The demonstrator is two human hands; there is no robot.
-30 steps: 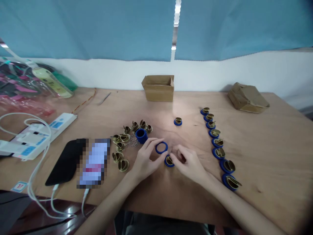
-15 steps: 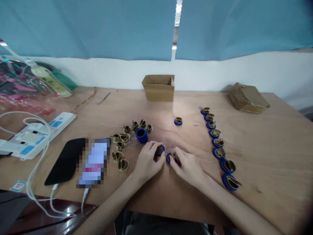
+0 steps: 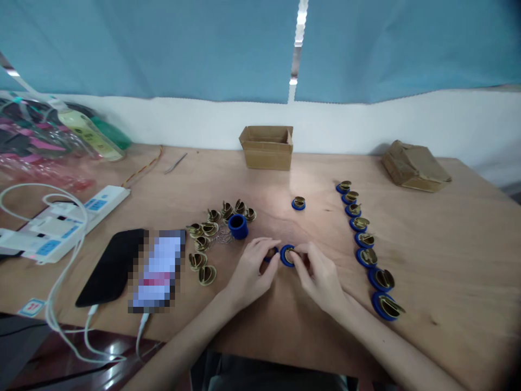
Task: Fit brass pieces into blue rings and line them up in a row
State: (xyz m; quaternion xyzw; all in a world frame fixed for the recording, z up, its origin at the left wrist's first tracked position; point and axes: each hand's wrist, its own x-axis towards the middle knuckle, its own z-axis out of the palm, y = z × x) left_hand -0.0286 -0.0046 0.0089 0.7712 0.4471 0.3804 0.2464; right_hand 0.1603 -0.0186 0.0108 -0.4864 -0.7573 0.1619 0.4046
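Observation:
My left hand (image 3: pixel 253 273) rests on the wooden table, its thumb and fingers curled around a small blue ring (image 3: pixel 270 254) that they partly cover. Just to the right, my right hand (image 3: pixel 319 271) pinches a round brass piece (image 3: pixel 289 255) set in another blue ring (image 3: pixel 284 263). Behind my left hand stands a short blue tube (image 3: pixel 238 226). Several brass pieces with folded flaps (image 3: pixel 207 275) lie in a curve to the left, beside a little heap of thin wire parts (image 3: pixel 222 235). A brass piece in a blue ring (image 3: pixel 298 203) sits farther back.
A row of blue rings with brass pieces (image 3: pixel 365 239) runs down the right side. Two cardboard boxes, one open (image 3: pixel 267 157) and one crumpled (image 3: pixel 415 167), stand at the back. Left are two phones (image 3: pixel 112 266), a power strip (image 3: pixel 77 222), tweezers (image 3: pixel 176 163) and a bottle (image 3: pixel 91 136).
The view has shifted slightly. My right fingers have changed their hold, and more of the brass piece's round face shows. My left hand stays around its blue ring, a touch farther right.

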